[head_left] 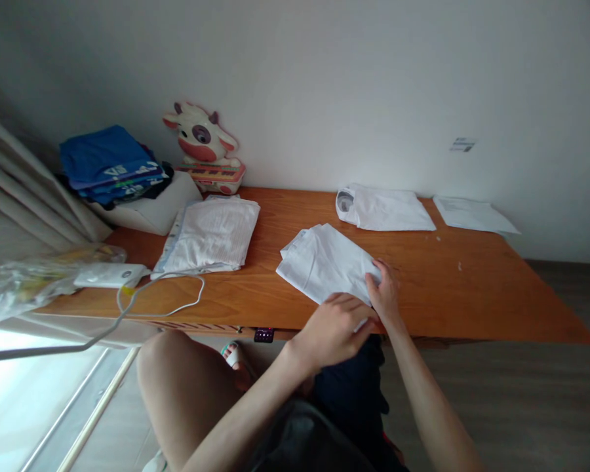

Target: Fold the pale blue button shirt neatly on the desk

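A white folded garment [324,262] lies near the front edge of the wooden table [496,288]. My left hand [335,328] rests on its near end, fingers curled over the cloth. My right hand [386,292] presses on the garment's right near corner, fingers on the fabric. Whether either hand pinches the cloth I cannot tell. A second folded white shirt [383,208] lies farther back by the wall.
A folded white striped cloth [211,235] lies at left, a white sheet [472,214] at back right. A cow toy [204,147], blue folded clothes [111,164] on a white box, a white power pack [111,275] with cable, and a plastic bag [24,282] sit at left.
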A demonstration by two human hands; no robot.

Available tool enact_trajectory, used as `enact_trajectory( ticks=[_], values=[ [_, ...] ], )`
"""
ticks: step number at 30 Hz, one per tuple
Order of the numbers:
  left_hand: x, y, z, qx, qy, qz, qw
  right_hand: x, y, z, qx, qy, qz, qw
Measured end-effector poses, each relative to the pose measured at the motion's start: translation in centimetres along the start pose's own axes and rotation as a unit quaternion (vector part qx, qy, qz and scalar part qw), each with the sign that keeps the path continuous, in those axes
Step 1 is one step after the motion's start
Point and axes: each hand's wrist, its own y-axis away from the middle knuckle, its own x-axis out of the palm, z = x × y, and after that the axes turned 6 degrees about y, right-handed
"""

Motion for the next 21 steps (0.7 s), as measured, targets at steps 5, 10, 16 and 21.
enact_trajectory(
  ticks=[5,10,16,21],
  values=[
    [-0.2,4.8,9.0,-0.339,-0.164,-0.206,0.903,-3.0,3.3,2.7,0.033,0.027,0.129,0.991],
    [0.0,9.0,14.6,-0.380,-0.193,-0.248,0.870,-6.9,7.3,3.9,0.052,-0.038,0.258,0.964],
    [-2.2,5.5,17.8,-0.363,0.047,-0.338,0.867,-4.4,3.0,1.2,0.081,-0.072,0.204,0.973],
    [-3.6,1.0,20.1,-0.303,0.234,-0.348,0.856,-0.4,-3.6,2.8,0.046,-0.077,0.223,0.971]
  ],
)
